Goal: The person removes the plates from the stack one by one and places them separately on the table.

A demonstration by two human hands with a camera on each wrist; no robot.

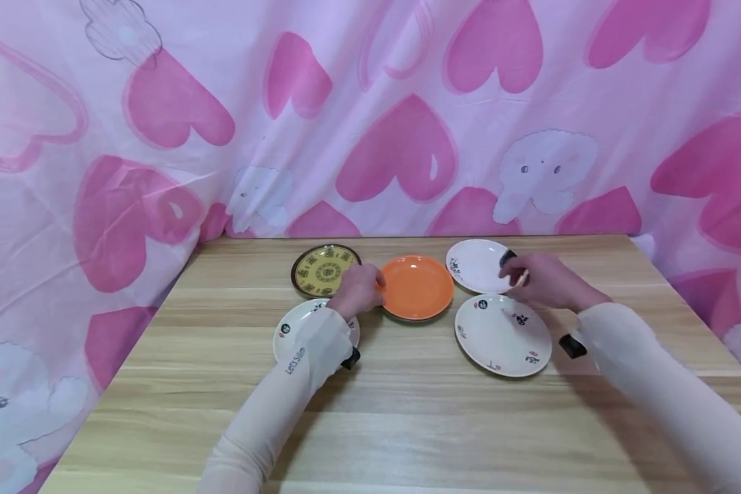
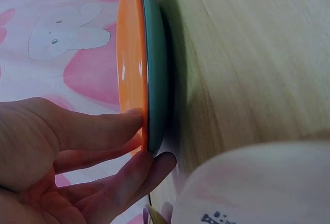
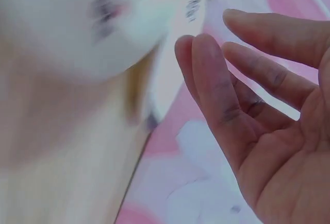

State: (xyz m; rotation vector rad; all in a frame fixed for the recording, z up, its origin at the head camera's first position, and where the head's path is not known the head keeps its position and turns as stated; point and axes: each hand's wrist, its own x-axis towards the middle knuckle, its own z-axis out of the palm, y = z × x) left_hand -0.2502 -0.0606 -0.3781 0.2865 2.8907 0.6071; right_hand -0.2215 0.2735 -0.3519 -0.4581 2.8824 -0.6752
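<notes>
My left hand (image 1: 357,288) pinches the near-left rim of an orange plate (image 1: 416,287), with the thumb on its top face and fingers at the edge. In the left wrist view, a green layer (image 2: 157,69) lies directly beneath the orange face (image 2: 131,54). My right hand (image 1: 546,280) is over the right side, its fingers loosely bent and holding nothing in the right wrist view. Nearest to it are a white plate (image 1: 477,266) with dark markings at the back and a larger white patterned plate (image 1: 500,343) in front.
A yellow plate (image 1: 321,267) with a dark brown rim stands at the back left. In front of it, a small white patterned plate (image 1: 290,326) is partly covered by the left sleeve. The wooden table (image 1: 395,418) ends at a pink heart-print cloth (image 1: 401,151).
</notes>
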